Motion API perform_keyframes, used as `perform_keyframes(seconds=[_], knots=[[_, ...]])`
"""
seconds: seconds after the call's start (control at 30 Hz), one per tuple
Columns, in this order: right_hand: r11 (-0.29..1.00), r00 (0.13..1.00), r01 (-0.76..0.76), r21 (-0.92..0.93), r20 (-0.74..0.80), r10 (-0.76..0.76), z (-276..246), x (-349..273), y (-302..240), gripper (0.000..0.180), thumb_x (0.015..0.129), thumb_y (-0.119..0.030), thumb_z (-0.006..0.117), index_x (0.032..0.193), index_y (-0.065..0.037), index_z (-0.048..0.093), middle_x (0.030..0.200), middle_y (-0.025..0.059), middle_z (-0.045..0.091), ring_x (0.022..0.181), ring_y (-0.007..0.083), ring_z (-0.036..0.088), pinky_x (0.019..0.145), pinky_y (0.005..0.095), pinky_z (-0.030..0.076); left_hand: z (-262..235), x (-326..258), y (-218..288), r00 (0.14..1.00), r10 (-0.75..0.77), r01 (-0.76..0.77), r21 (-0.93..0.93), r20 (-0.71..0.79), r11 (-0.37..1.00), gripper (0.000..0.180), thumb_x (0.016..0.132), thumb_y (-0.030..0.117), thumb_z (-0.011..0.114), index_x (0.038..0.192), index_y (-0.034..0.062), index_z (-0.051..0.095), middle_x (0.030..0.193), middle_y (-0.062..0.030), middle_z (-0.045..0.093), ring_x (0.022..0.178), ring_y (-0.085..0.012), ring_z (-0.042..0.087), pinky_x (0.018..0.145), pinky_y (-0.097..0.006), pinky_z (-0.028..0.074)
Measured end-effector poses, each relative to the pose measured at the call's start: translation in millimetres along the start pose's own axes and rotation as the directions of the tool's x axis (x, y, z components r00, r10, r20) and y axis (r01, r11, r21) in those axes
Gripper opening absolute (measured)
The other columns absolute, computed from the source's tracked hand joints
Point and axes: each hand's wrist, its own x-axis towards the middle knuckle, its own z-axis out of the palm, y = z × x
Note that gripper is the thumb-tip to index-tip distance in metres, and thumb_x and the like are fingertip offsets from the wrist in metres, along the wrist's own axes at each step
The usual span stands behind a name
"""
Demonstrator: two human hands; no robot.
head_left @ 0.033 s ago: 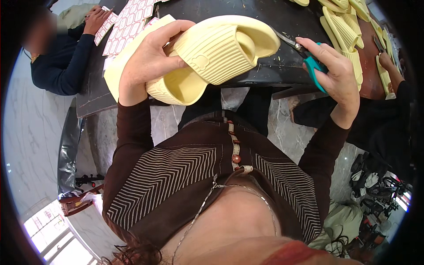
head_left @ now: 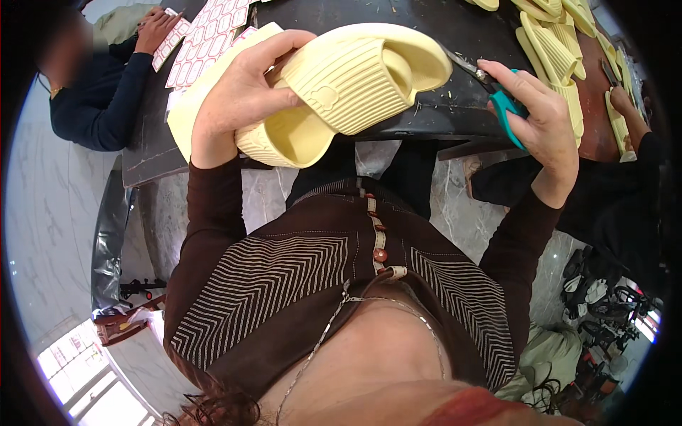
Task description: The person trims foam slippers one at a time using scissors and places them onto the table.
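My left hand (head_left: 238, 89) is closed round a pair of pale yellow slides, held above the near edge of the dark table. The slide on top (head_left: 355, 85) has a ribbed strap with a small raised emblem. Partly covered by it is the other slide (head_left: 288, 142), its sole reaching out behind my wrist. In my right hand (head_left: 547, 117) is a pair of scissors (head_left: 506, 117) with teal handles. Their blades point left and lie at the right-hand rim of the upper slide; whether they touch it I cannot tell.
Small pale scraps lie on the dark table (head_left: 476, 32). Sheets of red-bordered labels (head_left: 209, 46) lie at the back left, near a seated person's hands (head_left: 156, 32). Several yellow slides (head_left: 554, 50) are heaped at the right, where another person's hand (head_left: 621, 99) holds a tool.
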Motion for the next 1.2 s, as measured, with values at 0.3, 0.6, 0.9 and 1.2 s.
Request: perform_keyframes(seconds=[0.3,0.6,0.9,1.2], knots=[[0.973,0.953,-0.21,0.102,-0.203,0.226,15.9,-7.6,15.7,0.052,0.08,0.009,0.063,0.129,-0.008,0.062,0.086,0.0068,0.062,0.074,0.0092,0.06,0.067,0.0228,0.048,-2.0,40.2,-32.5,0.993,0.095,-0.121,-0.525,-0.076,0.843,0.041,0.082,0.01,0.074,0.119,-0.0003,0.059,0.109,-0.0089,0.066,0.099,-0.0179,0.064,0.088,-0.03,0.052],[0.967,0.941,-0.206,0.15,-0.243,0.238,30.6,-10.2,16.5,0.054,0.078,0.012,0.064,0.13,-0.004,0.061,0.083,0.0063,0.061,0.072,0.0074,0.057,0.066,0.0219,0.047,23.3,68.0,-56.2,0.856,-0.51,0.122,-0.926,-0.083,0.357,0.034,0.09,0.007,0.065,0.116,-0.0119,0.057,0.109,-0.0191,0.067,0.093,-0.0246,0.071,0.084,-0.035,0.059],[0.952,0.934,-0.239,0.193,-0.221,0.28,45.4,-9.9,15.2,0.052,0.077,0.01,0.066,0.128,-0.004,0.062,0.083,0.0075,0.062,0.069,0.0084,0.054,0.064,0.0228,0.046,39.7,75.4,-62.4,0.793,-0.571,0.021,-0.927,-0.214,0.375,0.034,0.09,0.006,0.063,0.12,-0.0095,0.057,0.11,-0.0171,0.068,0.099,-0.0223,0.068,0.093,-0.037,0.055],[0.934,0.915,-0.275,0.23,-0.236,0.327,56.0,-6.0,22.4,0.05,0.078,0.008,0.068,0.126,-0.004,0.063,0.086,0.0083,0.065,0.072,0.0086,0.06,0.066,0.0237,0.049,39.9,72.7,-52.9,0.78,-0.582,0.031,-0.916,-0.228,0.4,0.032,0.089,0.008,0.066,0.117,-0.0059,0.059,0.111,-0.0133,0.067,0.101,-0.0209,0.066,0.09,-0.036,0.054]])
